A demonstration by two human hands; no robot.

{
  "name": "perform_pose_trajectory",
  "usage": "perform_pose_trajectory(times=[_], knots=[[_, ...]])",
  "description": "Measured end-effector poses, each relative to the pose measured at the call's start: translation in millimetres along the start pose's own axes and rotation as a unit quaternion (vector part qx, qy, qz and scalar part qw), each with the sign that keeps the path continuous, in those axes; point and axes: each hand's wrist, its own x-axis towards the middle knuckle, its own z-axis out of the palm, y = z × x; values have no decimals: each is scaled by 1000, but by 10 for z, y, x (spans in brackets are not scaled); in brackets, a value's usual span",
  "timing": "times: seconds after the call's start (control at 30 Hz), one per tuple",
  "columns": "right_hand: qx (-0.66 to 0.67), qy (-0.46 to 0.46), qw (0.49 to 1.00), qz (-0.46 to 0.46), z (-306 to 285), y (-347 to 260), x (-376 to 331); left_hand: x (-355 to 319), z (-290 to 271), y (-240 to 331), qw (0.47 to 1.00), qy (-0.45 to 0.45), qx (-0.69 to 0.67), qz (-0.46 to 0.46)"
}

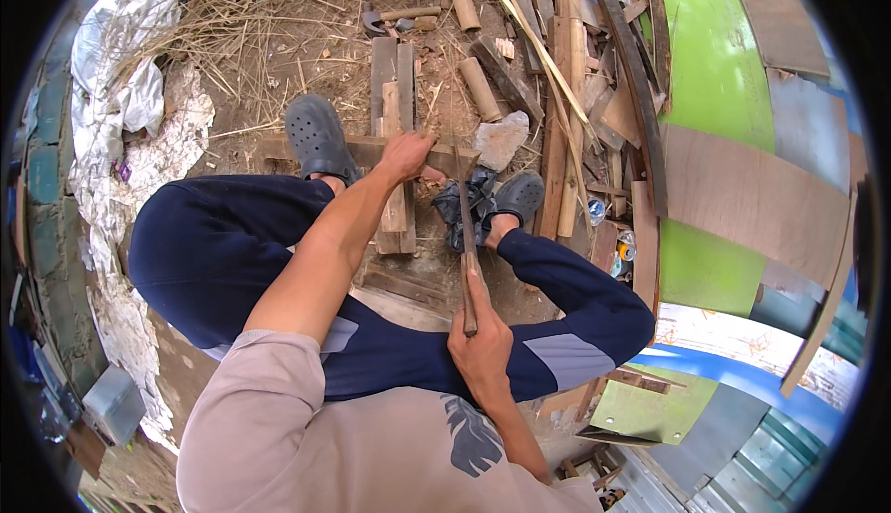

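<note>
- The left arm point(320, 253) is slanting forward and to the right from its sleeve, almost straight, with the back of the hand facing up.
- The left grip point(408, 155) is closing over the plank point(368, 151) — fingers curling at its far edge, thumb lying toward its right end.
- The plank is lying crosswise over the boards point(406, 86), between their near and far ends; its right end is jutting past their right edge.
- The right forearm point(520, 439) is angling forward and to the left, the wrist sitting low in front of the right thigh.
- The right grip point(481, 346) is wrapping round the handle of the saw point(467, 225), one finger stretching along the handle.
- The saw is pointing away from the body — its blade is crossing the plank near the right end, just beside the left thumb; how deep it is sitting is too small to tell.
- A black bag point(481, 188) is lying by the blade, near the right clog point(520, 195).
- The left clog point(320, 132) is resting at the plank's left end.
- On the ground point(329, 49), a hammer point(373, 21) is lying beyond the boards' far end, and a pale stone point(503, 140) is sitting to the right of the plank.
</note>
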Motion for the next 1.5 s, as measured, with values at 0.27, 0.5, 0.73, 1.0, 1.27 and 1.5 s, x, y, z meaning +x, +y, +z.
perform_pose_trajectory(times=[0.27, 0.5, 0.73, 1.0, 1.27, 1.5], knots=[[17, -34, 999, 30, 8, -238, 26, 226, -208, -75, 989, -145, -18, 4], [1, -89, 995, 45, 108, -503, 61, 241, -252, 8, 983, -178, 5, -43], [-25, -102, 994, 30, 82, -492, 122, 181, -238, 10, 988, -147, -23, -36], [-22, -112, 992, 44, 47, -264, 409, 173, -152, 32, 991, -117, -17, -59], [2, -102, 994, 35, 80, -96, 273, 180, -146, 4, 989, -134, 13, -59], [19, -66, 998, 10, -19, 143, 369, 350, -144, 182, 991, -90, -18, -99]])
